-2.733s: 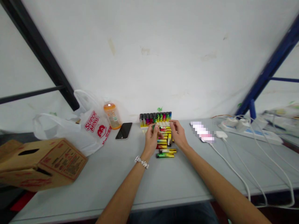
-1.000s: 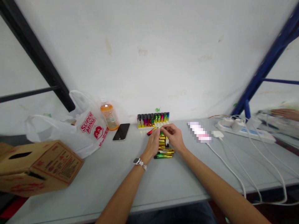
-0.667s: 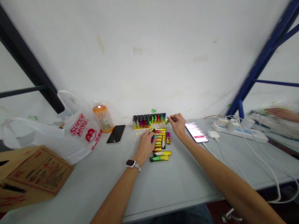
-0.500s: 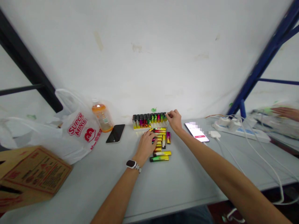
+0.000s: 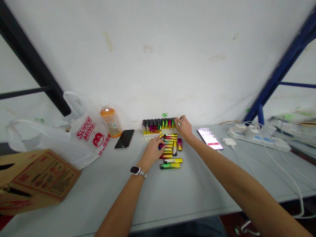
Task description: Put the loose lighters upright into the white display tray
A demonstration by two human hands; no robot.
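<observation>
Several shiny lighters with black tops stand upright in a white tray (image 5: pixel 151 134) against the wall, filling its left part and the back row on the right. In front of the tray lies a loose pile of lighters (image 5: pixel 168 145), mostly yellow, with a green one (image 5: pixel 170 166) nearest the table's front. My left hand (image 5: pixel 152 149), below a watch-banded wrist, has its fingers curled round a lighter at the pile's left side. At the tray's right end, my right hand (image 5: pixel 183 126) pinches the top of a lighter in the back row.
A black phone (image 5: pixel 124 139), an orange bottle (image 5: pixel 111 121), a white plastic bag (image 5: pixel 86 144) and a cardboard box (image 5: pixel 41 177) are on the left. On the right are a lit phone (image 5: pixel 209 139), a white charger (image 5: pixel 230 142), cables and a power strip (image 5: pixel 259 138).
The view has shifted slightly. Both hands stay near the same places, the right still at the tray's right end. A person's hand at the far right has left the view.
</observation>
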